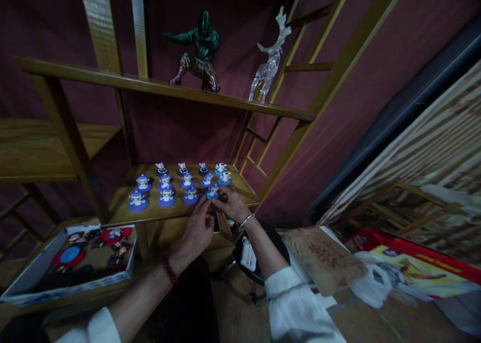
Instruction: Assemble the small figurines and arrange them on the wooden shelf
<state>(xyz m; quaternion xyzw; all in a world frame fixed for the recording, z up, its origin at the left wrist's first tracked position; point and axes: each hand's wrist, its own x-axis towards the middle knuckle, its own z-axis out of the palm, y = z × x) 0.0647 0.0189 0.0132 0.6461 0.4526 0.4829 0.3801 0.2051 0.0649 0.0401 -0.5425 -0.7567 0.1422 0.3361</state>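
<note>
A wooden display unit (330, 90) stands against a dark maroon wall (173, 127). To its right, a large red and yellow box (424, 268) lies beyond a translucent plastic bag (374, 285). At lower left, a shallow white box (86, 287) holds red and dark figures (114, 236), several lying on their sides. A round black stool (275, 238) sits below the right forearm, a flat white item (248, 254) on it.

The upper shelf (150, 84) carries a crouching, hooded statue (203, 42), metallic green above and coppery below, one arm stretched out to the left. Near the shelf's right end stands a clear crystal deer (266, 72).

The left hand (199, 228) is half curled, its forefinger reaching to a blue-based figurine (212, 192) at the right end of the front row on the lower shelf (122, 205). The right hand (233, 203) comes from the other side, fingers bent toward the same piece; whether either hand grips it or merely touches it, I cannot tell.

Seven purple-based figurines (166, 197) stand upright in two rows, three in front and four behind. Farther back are three dark-based figurines (182, 169), with two blue-based animal figurines (224, 178) at the right.

A dark red beaded bracelet (170, 270) circles the left wrist; a silver bangle (246, 221) circles the right.
</note>
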